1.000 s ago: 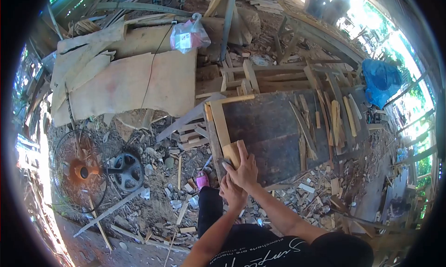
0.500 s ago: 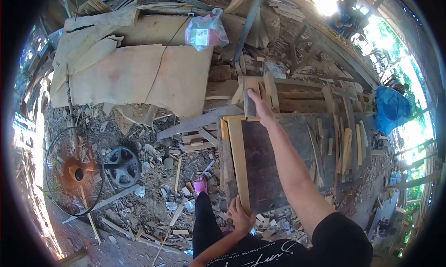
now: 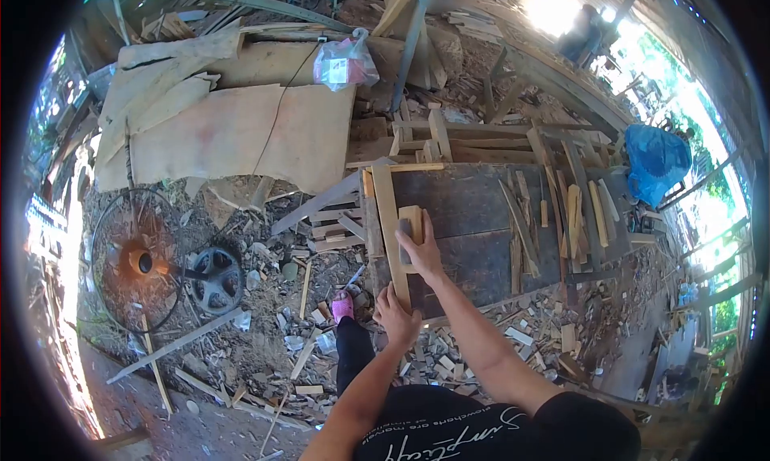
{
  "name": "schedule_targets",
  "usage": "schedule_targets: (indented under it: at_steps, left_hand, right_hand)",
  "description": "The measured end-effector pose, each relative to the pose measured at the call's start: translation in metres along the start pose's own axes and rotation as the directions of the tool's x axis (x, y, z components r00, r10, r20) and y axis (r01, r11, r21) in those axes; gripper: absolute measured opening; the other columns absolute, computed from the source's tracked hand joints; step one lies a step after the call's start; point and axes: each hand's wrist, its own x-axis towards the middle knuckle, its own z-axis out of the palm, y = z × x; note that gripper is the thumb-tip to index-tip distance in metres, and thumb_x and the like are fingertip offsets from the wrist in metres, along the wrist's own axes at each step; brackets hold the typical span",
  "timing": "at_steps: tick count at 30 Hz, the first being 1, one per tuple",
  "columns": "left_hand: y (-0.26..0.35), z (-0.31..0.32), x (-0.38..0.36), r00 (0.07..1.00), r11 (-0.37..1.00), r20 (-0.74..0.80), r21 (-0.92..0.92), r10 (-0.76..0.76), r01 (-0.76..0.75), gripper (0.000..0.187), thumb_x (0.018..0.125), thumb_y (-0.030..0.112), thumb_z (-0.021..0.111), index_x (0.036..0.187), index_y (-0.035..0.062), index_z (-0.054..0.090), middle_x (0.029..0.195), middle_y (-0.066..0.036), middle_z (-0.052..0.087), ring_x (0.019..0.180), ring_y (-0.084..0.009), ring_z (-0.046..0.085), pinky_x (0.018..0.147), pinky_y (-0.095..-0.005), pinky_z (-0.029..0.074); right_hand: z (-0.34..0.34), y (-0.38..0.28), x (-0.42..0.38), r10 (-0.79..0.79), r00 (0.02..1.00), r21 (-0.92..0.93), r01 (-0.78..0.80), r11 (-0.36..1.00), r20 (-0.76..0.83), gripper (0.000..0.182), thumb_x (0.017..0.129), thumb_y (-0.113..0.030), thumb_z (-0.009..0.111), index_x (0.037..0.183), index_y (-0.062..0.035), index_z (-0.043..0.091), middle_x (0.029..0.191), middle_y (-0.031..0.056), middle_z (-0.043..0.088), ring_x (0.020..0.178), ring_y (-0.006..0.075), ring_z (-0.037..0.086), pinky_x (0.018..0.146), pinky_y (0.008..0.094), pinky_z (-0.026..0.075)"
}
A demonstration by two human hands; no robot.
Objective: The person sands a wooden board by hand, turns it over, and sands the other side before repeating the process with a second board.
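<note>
A long pale wooden strip lies along the left end of a dark board-topped bench, running away from me. At the strip's near end is my left hand, its fingers bent and closed over the wood. My right hand grips a short wooden block with a dark grey part, which overlaps the right edge of the strip about midway along. The thumb lies across the grey part, and the fingers wrap the block's right side. The block's underside is hidden.
Loose wooden strips lie on the bench's right half. Offcuts litter the ground around my pink shoe. Left stands a fan with a round black base. Beyond are plywood sheets, a plastic bag and a blue bag.
My right hand has drawn the block from the bench's far end toward me, down to the middle of the strip. My left hand stays at the strip's near end. The view has shifted slightly.
</note>
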Motion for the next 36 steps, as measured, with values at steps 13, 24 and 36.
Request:
schedule_targets:
  at_steps: [13,24,36]
  left_hand:
    - [0.001,-0.001,-0.002,1.000,0.999,0.014,0.034,-0.007,0.006,0.093,0.065,0.020,0.077,0.149,0.0077,0.039,0.141,-0.015,0.045,0.136,-0.0341,0.039,0.105,-0.0499,0.029]
    - [-0.006,0.004,0.001,1.000,1.000,0.021,0.006,0.020,-0.020,0.094,0.068,0.023,0.078,0.151,0.0039,0.037,0.143,-0.018,0.043,0.135,-0.0348,0.040,0.108,-0.0519,0.026]
    - [-0.004,-0.001,0.002,0.990,0.999,0.134,0.003,-0.038,0.038,0.099,0.068,0.022,0.078,0.154,0.0022,0.031,0.145,-0.022,0.040,0.138,-0.0394,0.035,0.111,-0.0536,0.023]
  right_hand:
    - [-0.011,-0.010,-0.029,-0.032,0.994,-0.202,0.053,0.978,0.106,0.106,0.085,-0.042,0.076,0.165,-0.0157,0.013,0.147,0.0249,0.048,0.129,0.0391,0.053,0.110,0.0434,0.041]
    - [0.011,-0.011,-0.027,-0.140,0.990,-0.689,0.112,0.716,0.015,0.087,0.087,-0.047,0.069,0.161,-0.0355,0.025,0.118,0.0268,0.049,0.110,0.0459,0.053,0.095,0.0563,0.042]
    - [0.031,-0.091,0.202,-0.366,0.929,-0.604,0.260,0.754,-0.057,0.082,0.088,-0.044,0.070,0.159,-0.0347,0.030,0.142,0.0316,0.045,0.126,0.0559,0.047,0.104,0.0610,0.041]
